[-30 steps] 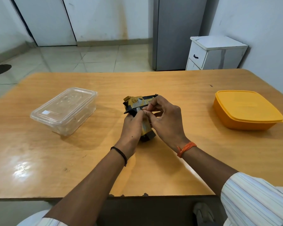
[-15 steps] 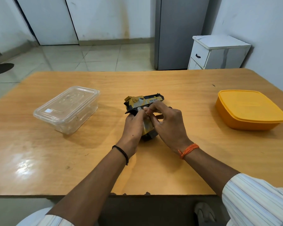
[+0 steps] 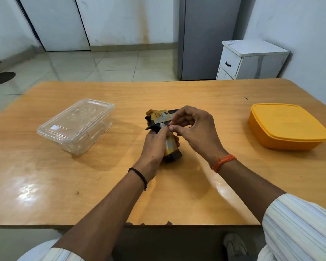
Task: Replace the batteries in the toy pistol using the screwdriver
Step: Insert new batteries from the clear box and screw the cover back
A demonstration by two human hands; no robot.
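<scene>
A black and gold toy pistol (image 3: 161, 117) lies on the wooden table (image 3: 196, 95) at its middle, grip toward me. My left hand (image 3: 155, 142) holds the pistol's grip from the left, fingers wrapped round it. My right hand (image 3: 194, 129) hovers over the pistol's body with fingers curled and thumb and forefinger pinched together at the top of the grip; whatever they pinch is too small to make out. No screwdriver or loose battery is visible.
A clear plastic box with a lid (image 3: 76, 125) stands on the table's left. A shut yellow lidded box (image 3: 288, 127) sits at the right. The table's near edge (image 3: 158, 225) is close to my body. A white cabinet (image 3: 252, 59) stands behind the table.
My right hand has lifted slightly and shifted right, fingertips still pinched at the top of the grip. My left hand keeps its hold on the grip. The pistol stays put.
</scene>
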